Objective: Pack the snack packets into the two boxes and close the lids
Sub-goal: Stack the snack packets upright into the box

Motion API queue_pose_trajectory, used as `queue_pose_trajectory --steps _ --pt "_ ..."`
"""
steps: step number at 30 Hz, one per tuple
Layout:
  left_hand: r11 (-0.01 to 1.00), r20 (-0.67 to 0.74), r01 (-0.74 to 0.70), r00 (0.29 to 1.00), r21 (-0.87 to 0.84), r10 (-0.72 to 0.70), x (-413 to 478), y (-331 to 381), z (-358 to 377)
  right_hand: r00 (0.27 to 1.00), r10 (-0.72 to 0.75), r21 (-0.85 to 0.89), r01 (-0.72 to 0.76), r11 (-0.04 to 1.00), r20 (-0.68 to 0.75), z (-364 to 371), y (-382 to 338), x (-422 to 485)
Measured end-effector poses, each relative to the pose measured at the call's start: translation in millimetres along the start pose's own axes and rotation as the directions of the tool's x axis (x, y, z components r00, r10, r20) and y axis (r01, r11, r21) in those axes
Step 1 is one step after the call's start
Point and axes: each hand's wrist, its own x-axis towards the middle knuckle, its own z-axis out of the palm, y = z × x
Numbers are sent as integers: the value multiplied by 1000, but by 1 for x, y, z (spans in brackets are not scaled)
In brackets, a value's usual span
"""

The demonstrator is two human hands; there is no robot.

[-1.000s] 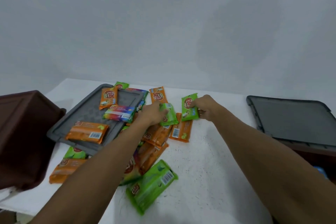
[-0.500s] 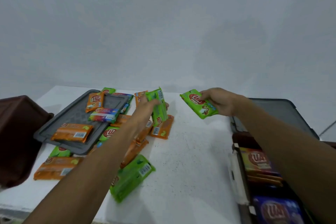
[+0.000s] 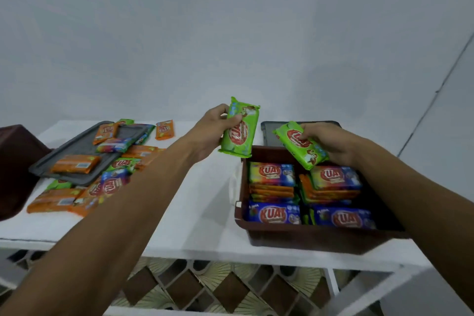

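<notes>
Left packet (image 3: pixel 239 129) upright; right packet (image 3: pixel 300 146) diagonal over box (image 3: pixel 307 235).

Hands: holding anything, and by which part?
Left hand grips the upright green packet by its upper left edge; right hand grips the tilted green packet by its upper edge.

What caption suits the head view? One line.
Left hand holds one green packet, right hand another green packet, at the part-filled brown box.

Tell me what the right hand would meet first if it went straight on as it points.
Probably the green packet in the left hand; the right hand, holding its own packet over the brown box, points left toward it. Depth unclear.
</notes>
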Motion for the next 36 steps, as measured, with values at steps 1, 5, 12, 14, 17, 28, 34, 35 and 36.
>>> queue_pose_trajectory --steps 1,5,12,14,17,28,34,35,36 --pt "1000 7 -7 1000 22 7 -4 1 10 1000 5 -11 -5 1000 -5 -7 5 -7" --pt "991 55 -61 997 116 55 -18 2 43 1000 -13 -87 15 996 17 -28 15 -30" --pt "804 358 -173 932 569 -52 -22 -14 76 985 -4 -568 104 816 174 -50 25 -65" --pt "661 488 -265 855 702 -175 -24 -26 88 963 79 -717 137 684 259 -52 34 -69" --pt "451 505 -338 799 826 -325 -28 -44 99 939 114 -849 237 473 325 -48 50 -70" --pt "166 472 -456 878 875 -77 -46 -63 93 932 -145 -913 356 201 331 -47 75 -89" --pt "94 455 -451 890 887 -29 -49 -68 95 922 -295 -923 319 216 250 -41 85 -92" --pt "86 458 -455 889 887 -22 -49 -67 95 919 -316 -919 318 235 237 -41 85 -91" --pt "76 461 -459 887 885 -16 -50 -67 96 918 -328 -915 313 257 222 -41 85 -92"
